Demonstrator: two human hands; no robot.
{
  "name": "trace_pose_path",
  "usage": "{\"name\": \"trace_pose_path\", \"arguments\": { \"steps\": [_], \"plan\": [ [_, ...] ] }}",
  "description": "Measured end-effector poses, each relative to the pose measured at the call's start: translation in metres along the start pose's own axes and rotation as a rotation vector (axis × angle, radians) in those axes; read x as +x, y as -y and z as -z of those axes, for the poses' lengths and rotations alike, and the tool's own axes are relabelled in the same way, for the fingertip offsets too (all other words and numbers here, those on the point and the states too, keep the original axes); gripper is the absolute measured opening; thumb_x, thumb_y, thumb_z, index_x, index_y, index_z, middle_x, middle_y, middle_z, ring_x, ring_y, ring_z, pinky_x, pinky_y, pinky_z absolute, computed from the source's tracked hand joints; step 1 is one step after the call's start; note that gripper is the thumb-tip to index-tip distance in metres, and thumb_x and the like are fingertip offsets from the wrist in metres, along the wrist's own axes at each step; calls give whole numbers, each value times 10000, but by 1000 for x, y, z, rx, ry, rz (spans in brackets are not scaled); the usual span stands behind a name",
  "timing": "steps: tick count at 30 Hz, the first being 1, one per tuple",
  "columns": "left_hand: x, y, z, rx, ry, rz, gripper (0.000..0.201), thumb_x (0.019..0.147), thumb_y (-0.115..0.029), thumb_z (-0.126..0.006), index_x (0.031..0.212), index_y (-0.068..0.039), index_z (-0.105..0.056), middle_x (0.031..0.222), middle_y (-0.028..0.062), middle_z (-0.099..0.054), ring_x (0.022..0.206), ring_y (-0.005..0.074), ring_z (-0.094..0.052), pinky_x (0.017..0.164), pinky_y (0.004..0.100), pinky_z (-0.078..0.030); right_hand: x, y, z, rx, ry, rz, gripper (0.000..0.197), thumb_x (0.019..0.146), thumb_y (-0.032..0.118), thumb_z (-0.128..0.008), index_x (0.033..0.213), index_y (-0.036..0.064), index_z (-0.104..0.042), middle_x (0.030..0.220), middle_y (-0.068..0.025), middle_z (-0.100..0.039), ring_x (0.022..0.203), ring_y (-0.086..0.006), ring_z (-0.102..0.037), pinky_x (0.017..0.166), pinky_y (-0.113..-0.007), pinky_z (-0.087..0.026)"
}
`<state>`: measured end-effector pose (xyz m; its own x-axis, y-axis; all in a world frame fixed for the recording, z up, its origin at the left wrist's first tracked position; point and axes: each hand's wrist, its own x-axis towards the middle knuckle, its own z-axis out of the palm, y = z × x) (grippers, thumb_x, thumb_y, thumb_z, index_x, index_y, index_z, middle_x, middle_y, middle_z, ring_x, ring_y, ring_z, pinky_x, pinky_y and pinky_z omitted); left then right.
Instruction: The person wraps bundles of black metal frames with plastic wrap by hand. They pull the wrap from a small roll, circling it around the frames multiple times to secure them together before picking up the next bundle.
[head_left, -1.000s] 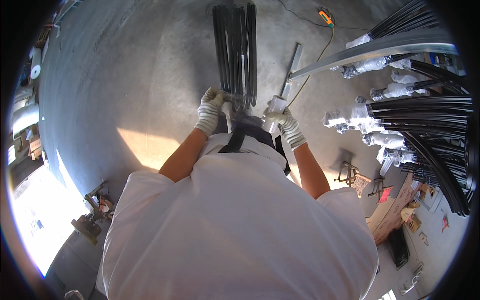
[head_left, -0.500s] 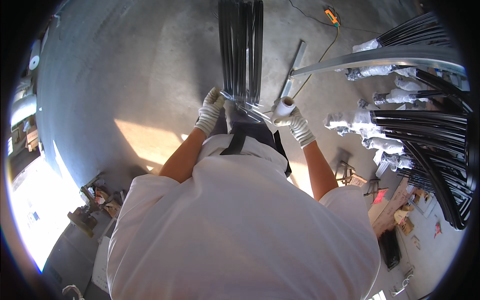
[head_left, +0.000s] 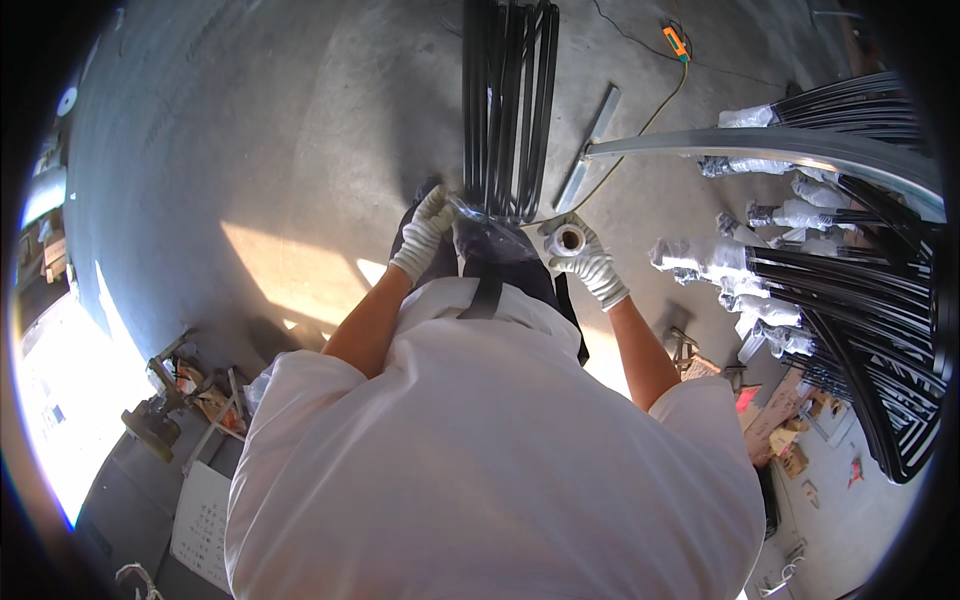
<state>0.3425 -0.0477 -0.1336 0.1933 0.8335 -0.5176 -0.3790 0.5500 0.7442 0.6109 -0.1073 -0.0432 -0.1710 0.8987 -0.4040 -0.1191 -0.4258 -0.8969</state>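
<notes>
My left hand [head_left: 428,232], in a whitish striped work glove, is closed on the loose end of a clear plastic film [head_left: 488,218]. My right hand [head_left: 592,268], gloved alike, grips the roll of stretch film [head_left: 569,240], whose open core faces up. Between the hands the film runs across the near end of a bundle of long black bars [head_left: 508,115]. The bars point away from me, side by side, with narrow gaps. Where the film covers the bar ends, I cannot tell how tightly it lies.
At right, several black frames [head_left: 840,270] have ends wrapped in clear film. A grey metal bar [head_left: 740,143] arches over them from a flat foot [head_left: 588,150]. An orange-green device [head_left: 676,43] with a cable lies on the floor. Tools and boxes [head_left: 200,395] stand at lower left.
The film now stretches across the bar ends between my hands. The roll has turned so its core faces up more. The bundle sits further right in the picture as the view has shifted.
</notes>
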Motion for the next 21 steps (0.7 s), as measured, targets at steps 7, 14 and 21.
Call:
{"name": "trace_pose_path", "arguments": {
  "steps": [7, 14, 21],
  "plan": [
    [22, -4, -42, 231, -104, -170, 306, 814, -23, -548, 1116, -7, -493, 1031, 62, -576, 943, 133, -547, 851, 241, -433, 87, -25, 10, -16, -493, 132, 261, 700, -77, -538, 920, 63, -553, 842, -19, -577, 703, -115, -535, 642, -217, -455],
    [38, -2, -74, -379, -189, 25, 172, 892, -12, -399, 1007, -31, -526, 962, 55, -579, 869, 112, -540, 788, 229, -451, 156, -30, -34, 419, 152, 12, 181, 843, 65, -458, 1013, 56, -522, 908, -23, -569, 809, -110, -541, 722, -216, -457],
    [7, -58, -99, 1184, -411, -246, 215, 788, -111, -536, 999, -75, -518, 1116, 125, -490, 1075, 288, -443, 869, 319, -388, 142, 13, -55, 560, 438, 6, 178, 887, 144, -438, 1034, 61, -493, 912, 4, -536, 828, -67, -508, 731, -206, -439]
  ]
}}
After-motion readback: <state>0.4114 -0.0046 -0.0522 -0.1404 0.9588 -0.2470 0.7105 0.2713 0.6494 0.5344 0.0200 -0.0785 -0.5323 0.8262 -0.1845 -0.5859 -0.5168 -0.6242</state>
